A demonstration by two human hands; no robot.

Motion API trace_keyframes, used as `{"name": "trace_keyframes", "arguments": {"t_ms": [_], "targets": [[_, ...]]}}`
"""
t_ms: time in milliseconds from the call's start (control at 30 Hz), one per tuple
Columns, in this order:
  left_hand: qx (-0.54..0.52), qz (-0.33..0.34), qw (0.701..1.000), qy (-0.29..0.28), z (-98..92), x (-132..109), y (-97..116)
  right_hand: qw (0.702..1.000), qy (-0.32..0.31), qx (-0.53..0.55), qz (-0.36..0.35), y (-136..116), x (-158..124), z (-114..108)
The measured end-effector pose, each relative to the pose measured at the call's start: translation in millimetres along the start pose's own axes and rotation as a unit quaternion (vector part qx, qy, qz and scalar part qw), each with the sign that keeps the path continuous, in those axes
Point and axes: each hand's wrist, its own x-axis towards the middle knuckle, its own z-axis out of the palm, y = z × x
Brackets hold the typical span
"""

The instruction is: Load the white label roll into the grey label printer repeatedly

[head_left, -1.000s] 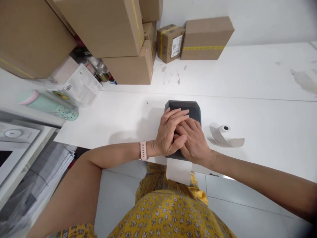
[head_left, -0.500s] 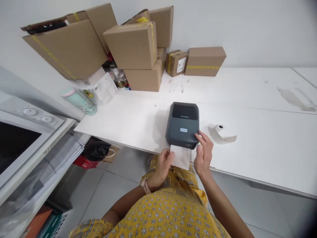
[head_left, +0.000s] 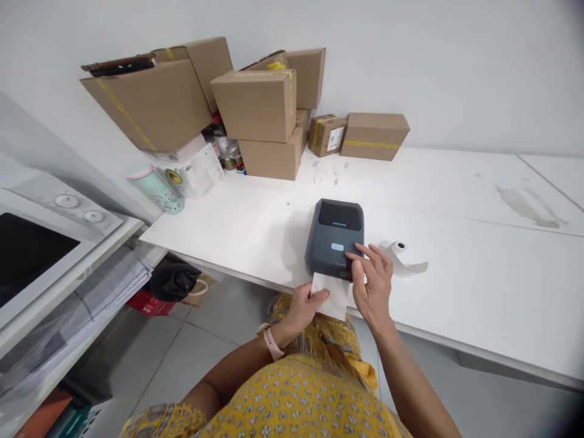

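A dark grey label printer (head_left: 323, 246) with a light rectangular button stands near the table's front edge. From its front slot hangs a white paper strip (head_left: 335, 302), reaching past the edge. My left hand (head_left: 302, 310) pinches this paper by its left side, thumb on top. Over the printer's front right corner lies my right hand (head_left: 374, 280), fingers stretched out and apart, fingertips at the cover. It holds nothing. Just right of that hand sits a small white paper roll (head_left: 400, 250) with its loose end curling on the table.
The white table (head_left: 456, 274) runs along the wall. Cardboard boxes (head_left: 255, 106) are stacked at the back left, beside a green tumbler (head_left: 157, 191). A microwave (head_left: 41, 225) stands on a shelf at left. A black bag (head_left: 173, 281) lies below.
My right hand has moved left and further onto the printer's top. My left thumb now reaches further across the paper. The camera view has tilted up slightly.
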Motion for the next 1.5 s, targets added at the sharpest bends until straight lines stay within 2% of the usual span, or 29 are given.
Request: {"name": "trace_keyframes", "arguments": {"t_ms": [100,200,267,367,500,633,733,833,900,1100,1400,1500], "targets": [[0.086,0.053,0.994,0.035,-7.5,-1.2,-1.3,0.998,-0.035,-0.051,-0.033,-2.3,13.2,0.6],[0.12,0.124,0.977,0.123,-16.3,-4.9,5.7,0.992,-0.038,-0.102,-0.067,-6.4,21.2,1.9],[0.138,0.172,0.962,0.16,-20.5,-3.9,14.0,0.987,-0.037,-0.127,-0.092,-10.2,26.2,2.4],[0.172,0.231,0.947,0.145,-20.4,4.9,28.1,0.98,-0.059,-0.142,-0.125,-14.5,35.9,3.7],[0.182,0.269,0.94,0.103,-10.5,19.5,38.3,0.98,-0.077,-0.123,-0.138,-12.3,42.6,6.6],[0.156,0.247,0.95,0.109,-4.3,23.9,34.4,0.991,-0.074,-0.072,-0.085,-3.3,23.4,4.8],[0.139,0.218,0.959,0.117,-6.6,22.6,30.3,0.997,-0.033,0.043,0.058,4.8,-4.8,2.6],[0.146,0.219,0.959,0.108,-9.5,22.7,26.9,0.969,-0.005,0.139,0.204,10.8,-30.0,6.0],[0.142,0.229,0.957,0.105,-9.6,24.0,24.0,0.955,-0.029,0.17,0.243,12.2,-39.8,10.8],[0.111,0.249,0.956,0.106,-5.6,25.4,20.5,0.948,-0.057,0.187,0.251,7.5,-41.3,15.6],[0.099,0.228,0.964,0.092,-7.0,20.2,32.0,0.947,-0.05,0.218,0.229,-1.3,-35.8,10.7],[0.097,0.233,0.964,0.085,-8.4,22.2,41.1,0.954,-0.053,0.207,0.212,-2.9,-24.4,4.7]]}}
